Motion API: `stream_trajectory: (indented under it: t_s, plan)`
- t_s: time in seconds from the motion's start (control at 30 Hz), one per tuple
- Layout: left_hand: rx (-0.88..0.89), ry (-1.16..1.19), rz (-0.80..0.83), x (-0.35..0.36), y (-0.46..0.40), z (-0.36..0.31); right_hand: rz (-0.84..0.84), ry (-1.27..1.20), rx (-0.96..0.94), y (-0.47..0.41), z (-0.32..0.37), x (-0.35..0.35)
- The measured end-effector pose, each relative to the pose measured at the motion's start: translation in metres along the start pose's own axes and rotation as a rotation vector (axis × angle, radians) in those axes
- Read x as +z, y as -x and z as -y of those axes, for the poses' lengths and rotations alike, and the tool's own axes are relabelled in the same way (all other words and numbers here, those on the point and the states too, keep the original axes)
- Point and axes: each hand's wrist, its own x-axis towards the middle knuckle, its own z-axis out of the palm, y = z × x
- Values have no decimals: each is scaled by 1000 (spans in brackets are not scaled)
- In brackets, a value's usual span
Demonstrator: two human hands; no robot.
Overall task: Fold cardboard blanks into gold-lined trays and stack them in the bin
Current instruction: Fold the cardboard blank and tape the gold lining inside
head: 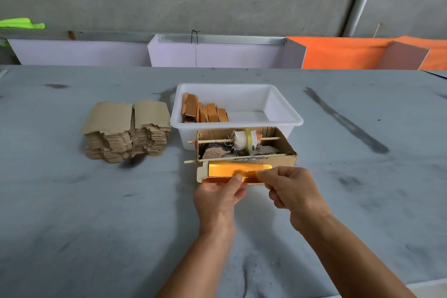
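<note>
Both hands pinch one gold-lined blank above the bench: left hand grips its near edge, right hand its right end, just before the white bin.

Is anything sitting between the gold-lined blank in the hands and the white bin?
Yes. The open cardboard box with a roll on sticks stands directly between the gold-lined blank, held by the left hand and right hand, and the white bin.

Open cardboard box holding tape roll on stick; orange cloth behind table
</note>
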Motion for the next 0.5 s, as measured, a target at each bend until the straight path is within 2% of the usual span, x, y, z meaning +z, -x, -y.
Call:
stream_trajectory:
  t_s: [0.13, 0.5]
  plan:
    - [-13, 37, 10, 1, 6, 1, 90, -107, -30, 13, -7, 3]
    - [-70, 64, 12, -4, 15, 3, 138, -166, -51, 21, -15, 11]
